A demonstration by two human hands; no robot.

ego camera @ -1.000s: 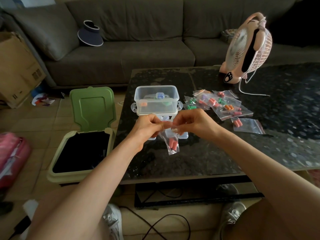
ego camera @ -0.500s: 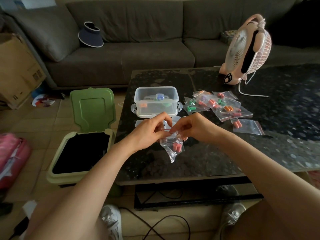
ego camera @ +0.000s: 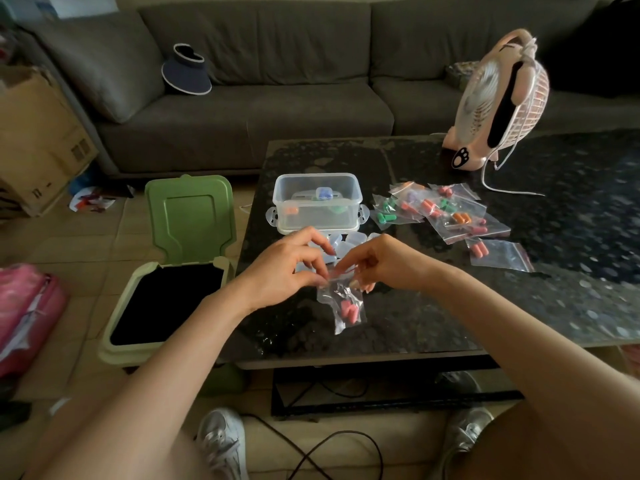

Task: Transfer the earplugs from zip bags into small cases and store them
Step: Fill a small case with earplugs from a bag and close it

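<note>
Holding a zip bag (ego camera: 343,301) of pink earplugs (ego camera: 348,310), both hands pinch its top.

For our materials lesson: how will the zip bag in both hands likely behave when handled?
Probably floppy: the zip bag hangs crumpled from left hand and right hand. Likely light: a pinch carries it, pink earplugs sagging low.
</note>
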